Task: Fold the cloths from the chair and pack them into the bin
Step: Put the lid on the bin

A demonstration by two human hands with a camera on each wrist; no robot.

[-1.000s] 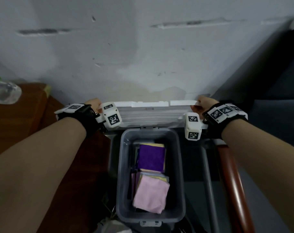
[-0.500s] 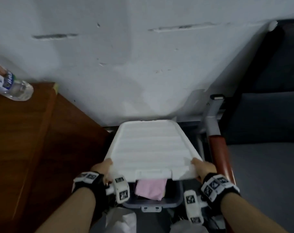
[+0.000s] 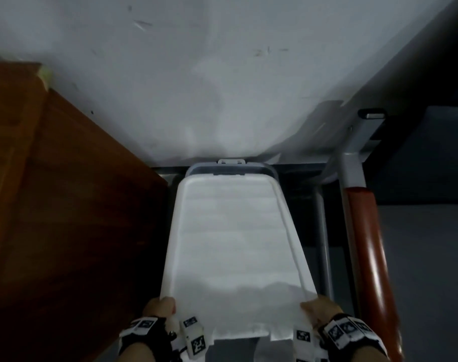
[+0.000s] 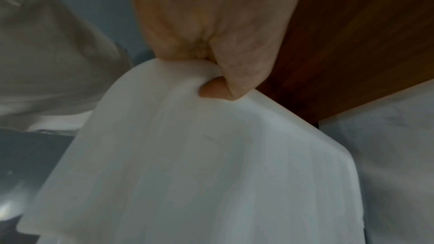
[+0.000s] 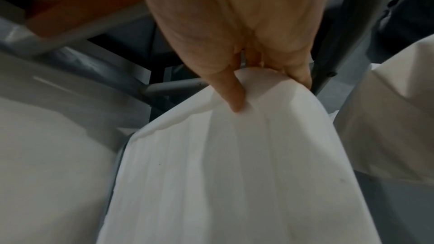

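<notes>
A white ribbed lid lies over the grey bin, whose far rim and latch show beyond it. The folded cloths inside are hidden. My left hand grips the lid's near left corner, thumb on top and fingers curled under its edge. My right hand grips the near right corner in the same way. The lid fills both wrist views.
A brown wooden cabinet stands close on the left of the bin. A chair's grey metal frame and red-brown armrest run along the right. A pale wall rises behind.
The lid was held upright at the far end of the open bin. Both hands have brought it down and toward me, and it now covers the bin and the cloths.
</notes>
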